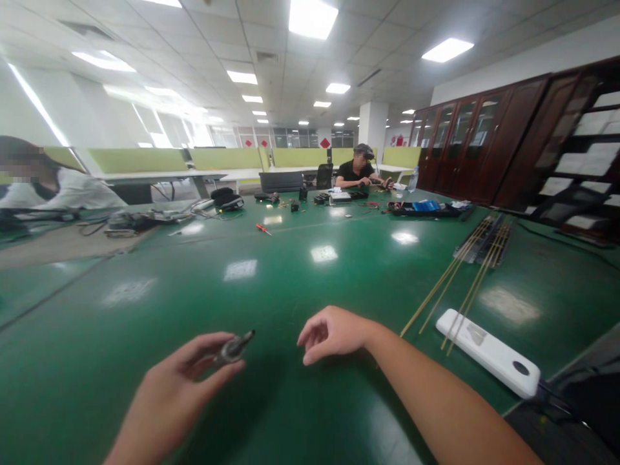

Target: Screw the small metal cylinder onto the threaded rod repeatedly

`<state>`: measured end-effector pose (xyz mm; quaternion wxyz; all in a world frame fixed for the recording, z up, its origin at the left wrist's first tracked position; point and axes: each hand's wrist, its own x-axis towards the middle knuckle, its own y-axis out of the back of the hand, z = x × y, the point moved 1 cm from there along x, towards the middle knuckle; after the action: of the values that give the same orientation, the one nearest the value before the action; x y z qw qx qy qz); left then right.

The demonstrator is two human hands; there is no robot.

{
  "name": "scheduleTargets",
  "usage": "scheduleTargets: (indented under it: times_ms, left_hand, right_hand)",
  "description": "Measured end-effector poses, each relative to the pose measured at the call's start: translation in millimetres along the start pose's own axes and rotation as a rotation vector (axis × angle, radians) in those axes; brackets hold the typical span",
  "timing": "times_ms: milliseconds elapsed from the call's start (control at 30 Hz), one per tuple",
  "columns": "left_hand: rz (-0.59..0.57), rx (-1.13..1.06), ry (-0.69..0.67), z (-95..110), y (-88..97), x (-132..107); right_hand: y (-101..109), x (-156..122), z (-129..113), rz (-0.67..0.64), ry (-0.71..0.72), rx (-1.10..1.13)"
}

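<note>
Between the thumb and fingers of my left hand is a small grey metal piece, round in the body, with a narrow dark tip pointing up and to the right. Its exact kind does not show. My right hand hovers over the green table, a short way right of the metal piece. The fingers there are loosely curled, the thumb stands apart from them, and nothing shows in the grasp.
A white power strip lies at right, with thin sticks reaching over it. Farther off are an orange screwdriver, a tray of tools and a black pouch. One person sits opposite, another at left.
</note>
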<state>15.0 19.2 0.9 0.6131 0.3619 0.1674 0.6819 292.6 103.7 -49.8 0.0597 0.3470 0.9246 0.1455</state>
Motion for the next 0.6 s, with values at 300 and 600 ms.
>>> scheduleTargets:
  times_ms: [300,600]
  left_hand:
    - [-0.009,-0.009,-0.489,10,-70.7,25]
    - [-0.042,-0.018,-0.501,0,-75.7,15]
  right_hand:
    - [3,-12,-16,0.135,0.018,-0.415]
    - [-13,-11,-25,0.258,0.227,-0.681]
